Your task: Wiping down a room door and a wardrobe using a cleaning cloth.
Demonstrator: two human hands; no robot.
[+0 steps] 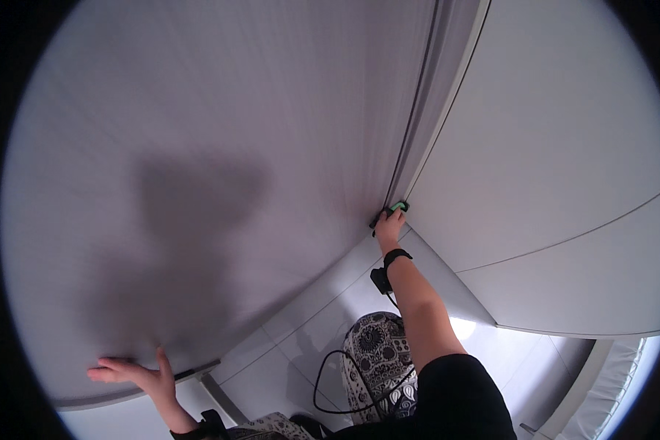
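Note:
My right hand (389, 225) reaches down into a low corner, its fingers closed around a small green-and-black hand tool (399, 206). The tool sits at the foot of the dark vertical gap (412, 121) beside a large greyish panel (308, 137). Its working end is partly covered by my fingers and too small to make out. My left hand (140, 374), thumb and fingers apart, is by the lower left edge of the same panel and appears to rest on it. Nothing is held in it.
A smooth white cabinet-like panel (544, 137) stands to the right. Light floor tiles (291, 352) lie below. A black cable (322, 407) loops by my patterned clothing (374, 352). Grey trim (220, 399) is at the lower left, gathered white fabric (616, 390) at the lower right.

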